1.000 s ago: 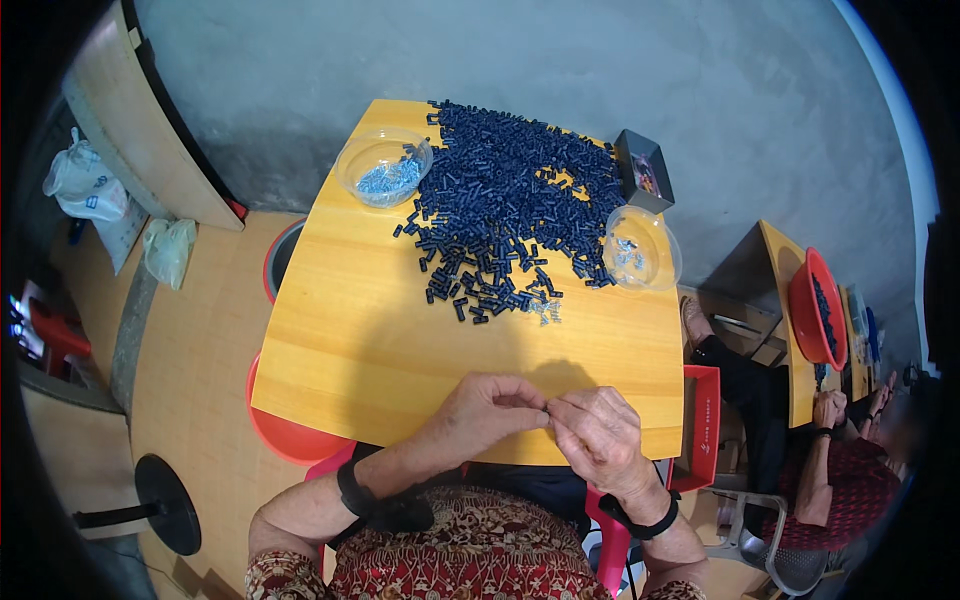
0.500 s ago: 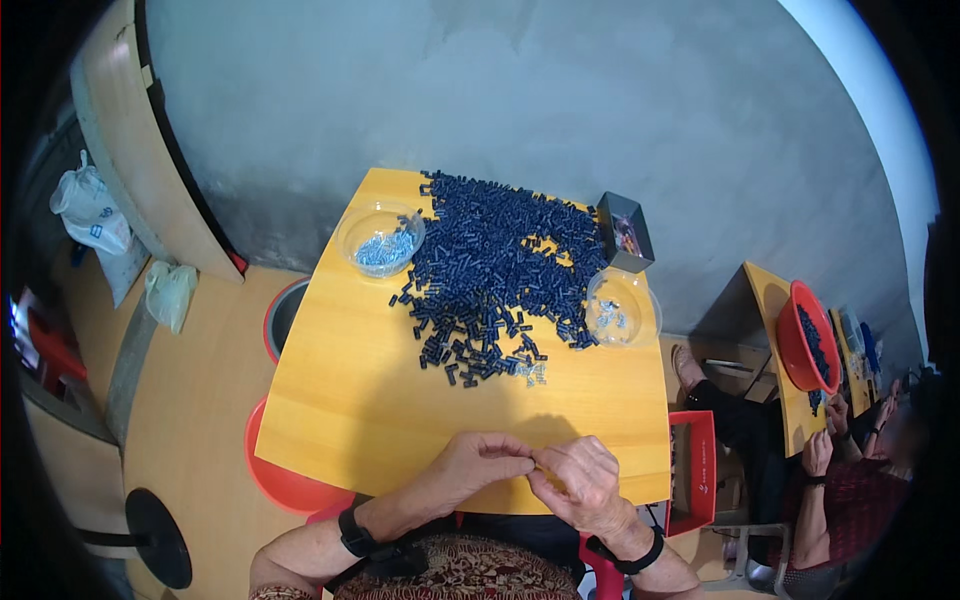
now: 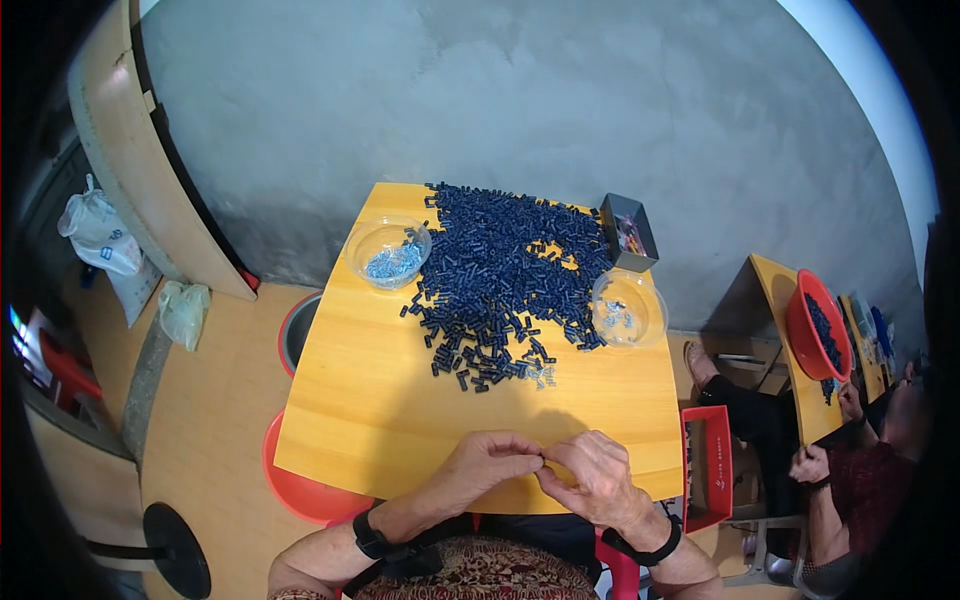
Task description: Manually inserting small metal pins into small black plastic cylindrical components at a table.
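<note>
The person's left hand and right hand meet over the near edge of a yellow bench, fingers pinched around a small dark piece. Beyond lies a heap of black pieces between two clear bowls. A grey wall rises behind; a red basin sits below the bench's left side.

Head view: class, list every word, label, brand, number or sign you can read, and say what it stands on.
Red box, lower right: white print, too small to read.
White sack, far left: blue marks, too blurred to read.
No other lettering can be made out.
</note>
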### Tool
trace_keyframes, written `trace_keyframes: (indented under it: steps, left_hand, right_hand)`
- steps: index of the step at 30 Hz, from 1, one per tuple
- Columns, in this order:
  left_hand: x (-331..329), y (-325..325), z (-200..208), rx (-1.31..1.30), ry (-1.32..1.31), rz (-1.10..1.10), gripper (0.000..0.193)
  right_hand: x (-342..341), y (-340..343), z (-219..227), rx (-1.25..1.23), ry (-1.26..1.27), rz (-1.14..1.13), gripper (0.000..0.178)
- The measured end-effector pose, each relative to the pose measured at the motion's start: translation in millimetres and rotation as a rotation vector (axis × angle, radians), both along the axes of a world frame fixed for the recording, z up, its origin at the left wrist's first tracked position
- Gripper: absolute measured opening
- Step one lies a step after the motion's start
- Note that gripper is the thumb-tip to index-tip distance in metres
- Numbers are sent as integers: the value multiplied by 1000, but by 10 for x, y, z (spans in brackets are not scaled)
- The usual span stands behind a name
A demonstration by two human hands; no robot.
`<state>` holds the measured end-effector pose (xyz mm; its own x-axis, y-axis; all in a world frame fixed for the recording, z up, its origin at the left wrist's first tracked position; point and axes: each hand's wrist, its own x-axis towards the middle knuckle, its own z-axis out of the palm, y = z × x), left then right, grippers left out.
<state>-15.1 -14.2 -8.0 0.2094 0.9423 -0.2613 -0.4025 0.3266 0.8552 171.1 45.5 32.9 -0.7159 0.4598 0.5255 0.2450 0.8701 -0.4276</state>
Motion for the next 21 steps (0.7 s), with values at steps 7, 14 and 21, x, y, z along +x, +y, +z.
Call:
trace_keyframes:
  steps: [7, 14, 21]
  left_hand:
    - [-101, 89, 117, 24, 52, 15, 20]
    - [-190, 129, 156, 26, 84, 31, 18]
    - [-329, 134, 46, 232, 450, 240, 18]
  right_hand:
    - [-139, 106, 64, 8, 27, 1, 27]
    - [-210, 197, 96, 9, -68, 45, 26]
    - [-90, 546, 237, -178, -14, -40, 16]
